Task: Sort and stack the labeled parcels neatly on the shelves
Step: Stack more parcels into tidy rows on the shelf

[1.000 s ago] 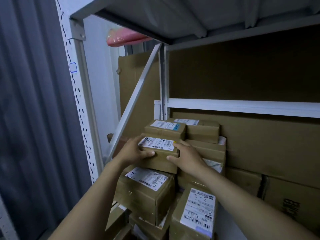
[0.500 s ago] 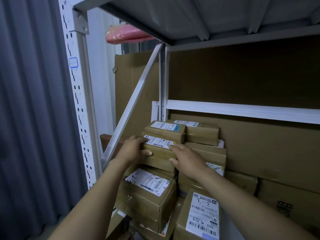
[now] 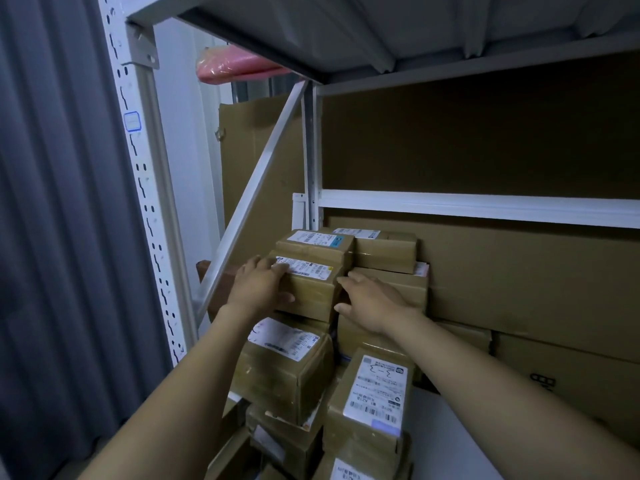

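Atop the stack at the shelf's left end: parcel (image 3: 311, 292), a brown taped box lying flat.
Long axis: runs left to right along the shelf's front edge, with the right end turned a little toward the back. A long side faces the person.
Top face: white label (image 3: 304, 267) facing up, its strip lying along the long axis. The print is too small to read.
Left hand (image 3: 258, 289): grips the parcel's left end, fingers curled over the top edge onto the label, thumb on the front side.
Right hand (image 3: 372, 303): spread and gripping nothing. Its straight fingers reach to the parcel's right end and the fingertips touch it.
Lower box (image 3: 287, 372): below the parcel, label up, one corner toward the person.
Rear box (image 3: 313, 244): just behind the parcel and touching it, label up.
Right box (image 3: 394, 284): beside the parcel, under the right hand.
Front box (image 3: 374, 393): near the front edge, label up, long axis pointing front to back.
Shelf (image 3: 436, 445): white board showing right of the stack. Cartons (image 3: 519, 282) line its back edge.
Frame: perforated post (image 3: 138, 188) at the left front corner, brace (image 3: 256, 192) slanting up toward the back, upper shelf (image 3: 381, 26) overhead.
Room: grey curtain (image 3: 52, 237) left of the post, and a pink bundle (image 3: 232, 67) beyond the upper shelf's left edge.
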